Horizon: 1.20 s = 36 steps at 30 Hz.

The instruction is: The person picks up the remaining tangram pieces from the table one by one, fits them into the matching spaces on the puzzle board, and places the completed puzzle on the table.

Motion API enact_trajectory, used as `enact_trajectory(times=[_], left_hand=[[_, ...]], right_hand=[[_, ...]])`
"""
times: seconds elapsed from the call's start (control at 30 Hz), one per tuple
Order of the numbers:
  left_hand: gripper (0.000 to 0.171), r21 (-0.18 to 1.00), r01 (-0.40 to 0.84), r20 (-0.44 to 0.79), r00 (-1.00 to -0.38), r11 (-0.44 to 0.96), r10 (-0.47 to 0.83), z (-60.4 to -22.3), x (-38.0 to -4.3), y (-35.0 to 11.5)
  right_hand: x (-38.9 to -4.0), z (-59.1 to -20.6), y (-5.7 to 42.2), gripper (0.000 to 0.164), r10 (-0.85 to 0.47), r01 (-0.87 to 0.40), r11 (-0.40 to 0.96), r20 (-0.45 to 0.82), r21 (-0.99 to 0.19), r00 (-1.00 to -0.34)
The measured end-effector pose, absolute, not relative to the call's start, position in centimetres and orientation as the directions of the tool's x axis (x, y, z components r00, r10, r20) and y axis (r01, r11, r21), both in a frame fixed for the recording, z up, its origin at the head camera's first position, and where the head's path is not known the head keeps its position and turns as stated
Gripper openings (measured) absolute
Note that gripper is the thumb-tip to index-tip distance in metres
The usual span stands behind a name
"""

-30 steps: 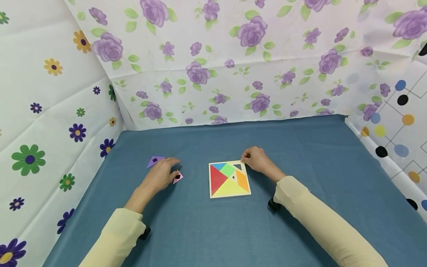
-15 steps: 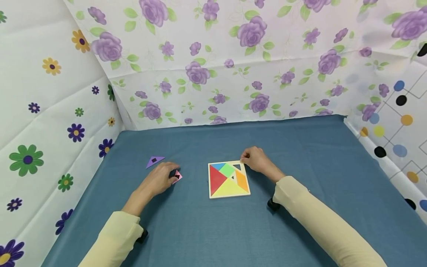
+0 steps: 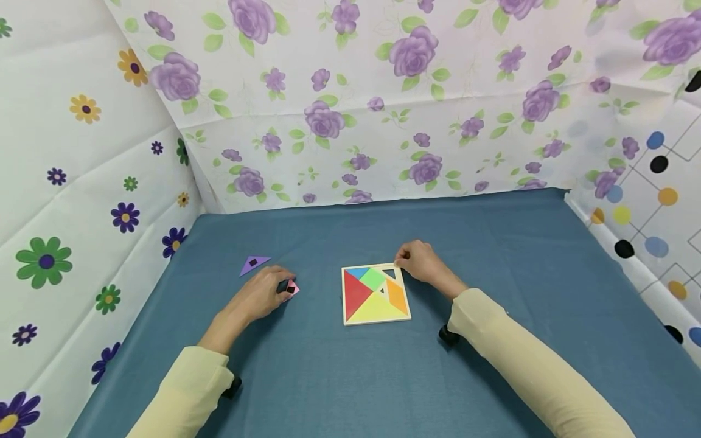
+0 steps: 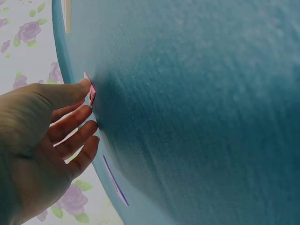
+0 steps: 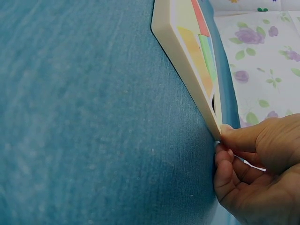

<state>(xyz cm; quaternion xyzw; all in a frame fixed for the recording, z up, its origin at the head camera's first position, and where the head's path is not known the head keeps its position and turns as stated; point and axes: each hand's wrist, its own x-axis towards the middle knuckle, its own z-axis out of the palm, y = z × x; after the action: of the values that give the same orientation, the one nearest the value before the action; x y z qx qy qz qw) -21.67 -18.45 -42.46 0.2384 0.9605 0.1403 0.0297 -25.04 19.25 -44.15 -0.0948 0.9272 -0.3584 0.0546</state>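
Observation:
In the head view my left hand (image 3: 261,294) pinches a small pink tangram piece (image 3: 293,288) with a black mark, its thumb on the near side. The left wrist view shows the thumb against this pink piece (image 4: 92,92), the other fingers loosely bent; the index finger is partly hidden. Just beyond lies a purple triangle tangram piece (image 3: 254,263), also with a dark mark. My right hand (image 3: 424,263) pinches the far right corner of a square wooden tangram tray (image 3: 378,323). Red, yellow, green, blue and orange pieces lie in the tray, with a dark triangular gap near the held corner.
A blue cloth (image 3: 350,377) covers the table. Floral sheets (image 3: 350,121) hang behind it and at the left side, with a dotted sheet (image 3: 652,243) at the right. Dark straps (image 3: 449,335) sit at both wrists.
My left hand has shifted slightly toward me and its fingers have closed on the pink piece, uncovering more of the purple triangle. The right hand stays at the tray corner.

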Motion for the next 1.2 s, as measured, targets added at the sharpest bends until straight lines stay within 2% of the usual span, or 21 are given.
enact_trajectory(times=[0.37,1.2], left_hand=[[0.037,0.281,0.483,0.009,-0.865,0.829,0.501,-42.1,-21.8,-18.6],[0.035,0.307,0.456,-0.083,-0.862,0.835,0.501,-41.2,-22.7,-17.8]], right_hand=[[-25.2,-44.2,19.2,0.011,-0.217,-0.135,0.728,-0.038,-0.672,-0.975],[-25.3,-44.3,19.3,0.012,-0.208,-0.122,0.730,-0.048,-0.673,-0.977]])
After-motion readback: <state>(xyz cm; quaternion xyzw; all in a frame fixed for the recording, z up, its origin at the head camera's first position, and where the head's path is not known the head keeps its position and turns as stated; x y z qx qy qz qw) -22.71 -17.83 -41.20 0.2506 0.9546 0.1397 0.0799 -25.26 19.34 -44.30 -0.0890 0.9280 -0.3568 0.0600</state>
